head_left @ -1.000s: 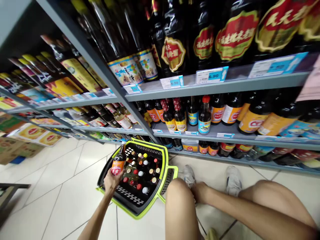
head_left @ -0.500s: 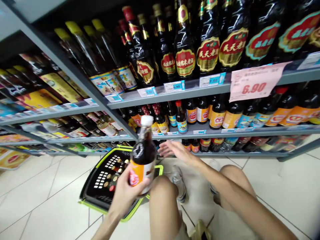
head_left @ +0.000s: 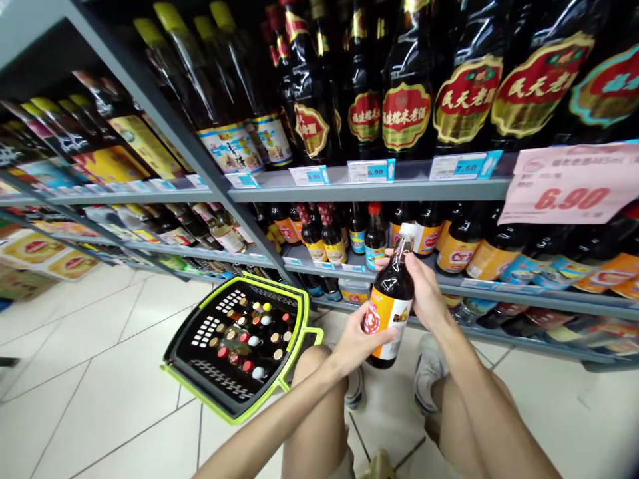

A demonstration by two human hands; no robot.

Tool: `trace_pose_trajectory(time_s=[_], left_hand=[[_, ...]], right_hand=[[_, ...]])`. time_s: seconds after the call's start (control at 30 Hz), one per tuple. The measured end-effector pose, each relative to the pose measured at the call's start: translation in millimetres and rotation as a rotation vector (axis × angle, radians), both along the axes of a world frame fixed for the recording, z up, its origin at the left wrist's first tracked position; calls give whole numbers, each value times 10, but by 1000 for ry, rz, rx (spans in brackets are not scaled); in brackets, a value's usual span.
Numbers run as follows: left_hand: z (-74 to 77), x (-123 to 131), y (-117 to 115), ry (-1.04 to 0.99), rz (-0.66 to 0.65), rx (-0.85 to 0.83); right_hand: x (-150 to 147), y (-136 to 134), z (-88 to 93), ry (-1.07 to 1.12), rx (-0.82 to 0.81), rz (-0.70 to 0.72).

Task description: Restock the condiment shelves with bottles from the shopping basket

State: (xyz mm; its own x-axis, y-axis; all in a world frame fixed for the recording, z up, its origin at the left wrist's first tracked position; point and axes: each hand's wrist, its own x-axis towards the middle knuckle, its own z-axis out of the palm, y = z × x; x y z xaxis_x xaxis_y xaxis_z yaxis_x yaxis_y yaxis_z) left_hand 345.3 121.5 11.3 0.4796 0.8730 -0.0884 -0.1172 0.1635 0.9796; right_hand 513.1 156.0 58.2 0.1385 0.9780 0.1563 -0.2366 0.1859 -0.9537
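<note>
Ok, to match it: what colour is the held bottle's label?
Orange and white label, clearest in the head view.

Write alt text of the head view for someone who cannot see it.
The left hand and right hand hold a dark bottle with an orange label before store shelves of bottles. A green-rimmed basket of bottles sits on the tiled floor to the left.

A bottle (head_left: 392, 319) sits between both hands (head_left: 357, 339) (head_left: 424, 293), apparently before shelving (head_left: 369, 189) (basket (head_left: 301, 326) left).
</note>
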Motion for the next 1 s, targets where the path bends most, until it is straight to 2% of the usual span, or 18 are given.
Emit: trace_pose_trajectory(time_s=[0.13,0.27,0.37,0.47,0.53,0.6,0.73,0.9,1.0], left_hand=[[-21,-153,7,19,-7,-27],[-9,-211,33,-218,-6,-260],[30,-175,47,-300,-36,-468],[78,-136,21,-331,-182,-649],[109,-141,3,-356,-345,-754],[132,-177,-1,-373,-426,-800],[129,-291,16,-353,-383,-800],[95,-331,16,-312,-177,-759],[118,-306,12,-311,-155,-792]], right_hand=[[-183,29,-32,143,-41,-37],[-257,12,8,337,-88,137],[-260,-2,30,508,-119,275],[-268,1,17,640,-165,369],[-283,10,-6,662,-175,384],[-309,19,-32,647,-168,375],[-394,27,-67,584,-178,300],[-494,28,-83,511,-259,212],[-517,40,-102,530,-263,190]])
